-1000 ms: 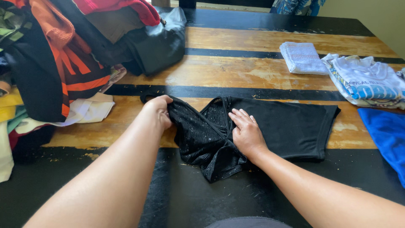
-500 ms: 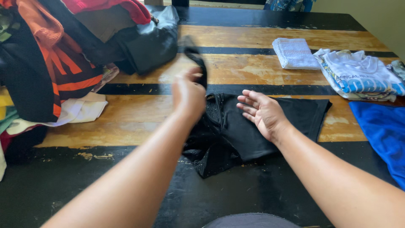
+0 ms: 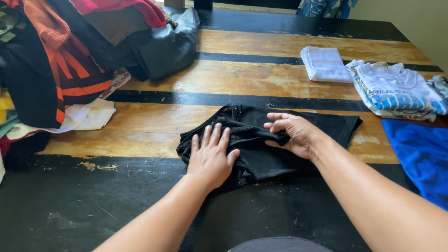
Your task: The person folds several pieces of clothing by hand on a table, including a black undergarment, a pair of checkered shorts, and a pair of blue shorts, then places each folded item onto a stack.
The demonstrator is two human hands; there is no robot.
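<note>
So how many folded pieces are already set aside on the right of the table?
3: a white folded cloth farthest back, a white printed shirt beside it, and a blue garment nearest, cut off by the frame. More may lie out of view.

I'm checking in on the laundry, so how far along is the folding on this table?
Done: a folded white towel, a folded white printed shirt and a blue cloth lie right. In hand: the left hand presses a black garment flat while the right hand pinches a fold. Left: the heaped clothes pile.
</note>
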